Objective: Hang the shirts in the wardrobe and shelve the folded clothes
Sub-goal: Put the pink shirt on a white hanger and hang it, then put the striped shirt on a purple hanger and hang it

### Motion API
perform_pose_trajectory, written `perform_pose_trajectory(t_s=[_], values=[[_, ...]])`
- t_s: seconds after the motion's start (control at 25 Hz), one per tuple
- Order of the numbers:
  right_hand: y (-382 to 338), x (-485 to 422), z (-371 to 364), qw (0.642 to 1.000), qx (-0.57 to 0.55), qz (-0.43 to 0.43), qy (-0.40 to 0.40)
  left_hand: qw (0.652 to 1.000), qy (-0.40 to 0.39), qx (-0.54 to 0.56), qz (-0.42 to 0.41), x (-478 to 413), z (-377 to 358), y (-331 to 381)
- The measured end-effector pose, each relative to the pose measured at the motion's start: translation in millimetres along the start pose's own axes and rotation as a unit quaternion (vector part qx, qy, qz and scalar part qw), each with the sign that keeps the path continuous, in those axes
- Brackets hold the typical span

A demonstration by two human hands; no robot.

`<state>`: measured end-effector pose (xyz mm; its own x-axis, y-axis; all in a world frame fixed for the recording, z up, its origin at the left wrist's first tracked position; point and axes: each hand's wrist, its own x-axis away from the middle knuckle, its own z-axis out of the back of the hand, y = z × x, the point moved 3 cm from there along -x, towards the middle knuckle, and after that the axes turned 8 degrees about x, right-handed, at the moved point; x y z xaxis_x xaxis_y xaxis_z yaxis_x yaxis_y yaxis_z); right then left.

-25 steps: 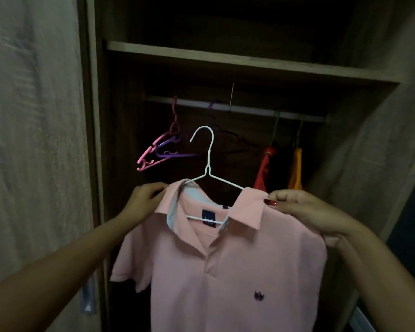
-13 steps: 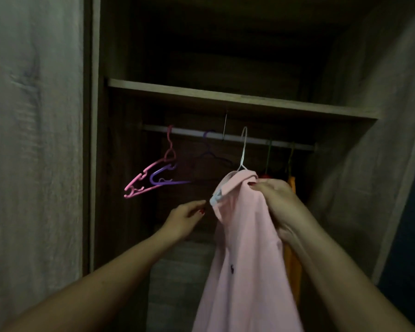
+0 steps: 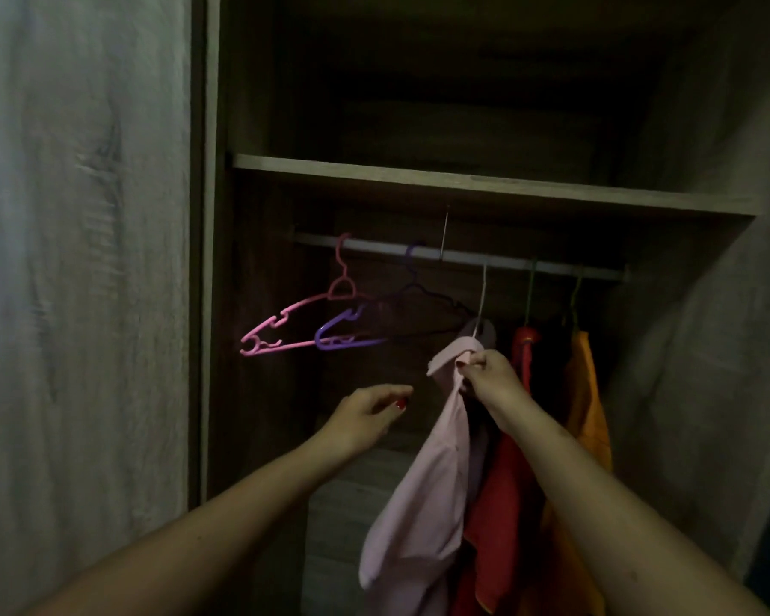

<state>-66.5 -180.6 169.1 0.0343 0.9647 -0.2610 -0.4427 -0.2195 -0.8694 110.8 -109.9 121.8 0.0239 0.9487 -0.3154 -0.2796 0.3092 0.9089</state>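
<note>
Inside the wardrobe (image 3: 214, 304) the pink shirt (image 3: 436, 473) hangs on a white hanger (image 3: 482, 295) whose hook reaches up to the rail (image 3: 374, 246), at about five o'clock from the shelf's (image 3: 463, 180) middle and touching the red shirt (image 3: 503, 504) at its three o'clock, with an orange shirt (image 3: 585, 393) beyond that. The right hand (image 3: 485, 375) pinches the pink shirt's shoulder just under the hanger, fingers curled into the cloth. The left hand (image 3: 365, 413) hovers apart at the pink shirt's nine o'clock, fingers loosely curled on nothing, below a pink hanger (image 3: 294, 322) and a purple hanger (image 3: 343, 337).
</note>
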Motion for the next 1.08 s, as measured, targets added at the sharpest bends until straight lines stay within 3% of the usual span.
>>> perform_pose_trajectory(t_s=[0.2, 0.48, 0.6, 0.76, 0.96, 1.08], values=[[5.7, 21.7, -13.0, 0.992, 0.025, 0.114, 0.056, 0.999, 0.024, -0.01, 0.033, 21.1, 10.6, -13.1], [-7.2, 100.4, -127.3, 0.955, -0.111, 0.203, -0.185, 0.978, 0.163, 0.078, 0.108, 127.6, 74.4, -45.1], [-15.0, 155.6, -203.9, 0.917, -0.118, 0.198, -0.324, 0.951, 0.243, 0.083, 0.173, 217.9, 136.3, -74.2], [-36.8, 225.2, -307.8, 0.873, -0.092, 0.186, -0.441, 0.905, 0.354, 0.074, 0.223, 325.4, 236.1, -107.0], [-89.5, 312.9, -440.0, 0.825, -0.076, 0.18, -0.531, 0.847, 0.469, -0.063, 0.242, 455.7, 371.4, -130.9], [-121.0, 365.4, -517.6, 0.801, -0.043, 0.176, -0.57, 0.787, 0.516, -0.192, 0.281, 529.5, 452.5, -161.3]])
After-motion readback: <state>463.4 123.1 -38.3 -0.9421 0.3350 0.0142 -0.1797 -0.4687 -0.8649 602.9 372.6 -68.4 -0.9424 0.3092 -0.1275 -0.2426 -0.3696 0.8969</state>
